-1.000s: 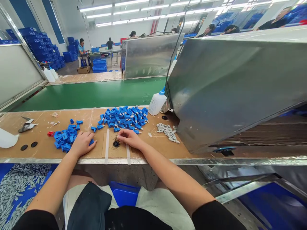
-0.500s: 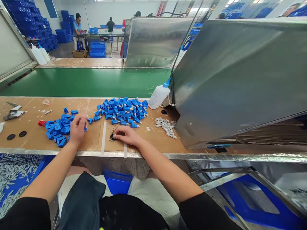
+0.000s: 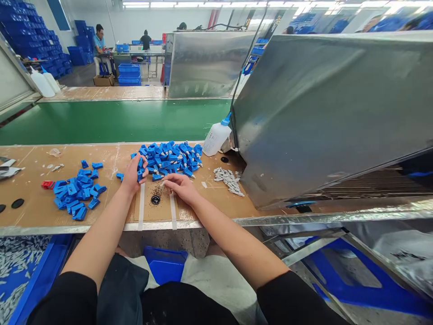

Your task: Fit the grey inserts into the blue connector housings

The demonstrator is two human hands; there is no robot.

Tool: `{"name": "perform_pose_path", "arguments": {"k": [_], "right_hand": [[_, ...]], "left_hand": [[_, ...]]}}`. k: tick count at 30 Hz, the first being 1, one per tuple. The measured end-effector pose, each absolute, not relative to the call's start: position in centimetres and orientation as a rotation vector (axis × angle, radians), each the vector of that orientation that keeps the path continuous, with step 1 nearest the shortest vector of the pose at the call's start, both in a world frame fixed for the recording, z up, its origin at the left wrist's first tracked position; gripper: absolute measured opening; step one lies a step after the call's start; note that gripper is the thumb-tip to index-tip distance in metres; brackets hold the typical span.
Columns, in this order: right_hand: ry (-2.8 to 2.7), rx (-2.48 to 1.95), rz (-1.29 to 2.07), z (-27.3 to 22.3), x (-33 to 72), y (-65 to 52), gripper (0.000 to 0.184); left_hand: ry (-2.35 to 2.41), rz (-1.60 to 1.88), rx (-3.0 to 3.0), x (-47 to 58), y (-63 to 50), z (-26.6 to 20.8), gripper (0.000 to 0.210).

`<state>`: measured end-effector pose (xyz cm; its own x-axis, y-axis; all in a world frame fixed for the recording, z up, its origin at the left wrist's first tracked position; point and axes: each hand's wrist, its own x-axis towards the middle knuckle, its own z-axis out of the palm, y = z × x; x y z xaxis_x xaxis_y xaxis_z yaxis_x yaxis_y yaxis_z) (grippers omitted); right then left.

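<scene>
My left hand (image 3: 132, 174) curls around a blue plastic piece (image 3: 140, 168) at the left edge of the larger blue heap (image 3: 169, 157). Between the thumb and fingers of my right hand (image 3: 182, 187) is a small pale grey piece (image 3: 163, 183), mostly covered by the fingertips. Just below and left of that pinch, a small round black dish (image 3: 155, 200) lies on the cardboard, with dark specks scattered around it. A looser pile of blue pieces (image 3: 76, 189) is on the left. Several grey pieces (image 3: 228, 180) lie in a small pile to the right.
A white bottle with a blue cap (image 3: 218, 137) leans by a large sheet-metal housing (image 3: 321, 122) on the right. Behind the cardboard runs a green belt (image 3: 118, 119). A red piece (image 3: 48, 185) and a black disc (image 3: 17, 203) lie left. People sit far back.
My left hand has moved right, from the looser blue pile to the larger heap, with a blue piece in it. My right hand has lifted off the black dish, which now shows uncovered.
</scene>
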<state>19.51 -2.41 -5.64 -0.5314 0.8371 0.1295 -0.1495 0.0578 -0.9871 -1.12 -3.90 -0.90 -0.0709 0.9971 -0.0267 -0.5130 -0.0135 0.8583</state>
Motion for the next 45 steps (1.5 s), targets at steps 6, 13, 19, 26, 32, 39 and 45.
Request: {"name": "perform_pose_path", "arguments": {"k": [6, 13, 19, 26, 32, 39, 45], "right_hand": [[-1.363, -0.695, 1.553, -5.5, 19.5, -1.8, 0.036], [-1.406, -0.664, 1.167, -5.1, 20.1, -2.0, 0.026], [-1.683, -0.447, 0.739, -5.5, 20.1, -2.2, 0.01], [-1.81, -0.443, 0.61, -6.0, 19.6, -2.1, 0.012], [-1.853, -0.496, 0.6, -6.7, 19.2, -1.8, 0.014], [-1.879, -0.574, 0.536, -6.7, 19.2, -1.4, 0.018], [-2.135, -0.749, 0.229, -6.8, 19.2, -1.6, 0.027]], "left_hand": [[0.97, 1.392, 0.995, -1.3, -3.7, -2.0, 0.032], [1.372, 1.152, 1.503, -1.1, -4.1, -2.8, 0.047], [1.775, 0.952, 1.603, -1.7, -4.1, -2.7, 0.067], [1.841, 0.914, 1.636, -1.4, -4.1, -2.7, 0.069], [1.802, 0.907, 1.567, -0.8, -4.2, -2.7, 0.07], [1.734, 0.797, 1.902, -0.3, -4.8, -2.1, 0.056], [1.895, 0.702, 1.999, -0.1, -5.3, -1.7, 0.054]]}}
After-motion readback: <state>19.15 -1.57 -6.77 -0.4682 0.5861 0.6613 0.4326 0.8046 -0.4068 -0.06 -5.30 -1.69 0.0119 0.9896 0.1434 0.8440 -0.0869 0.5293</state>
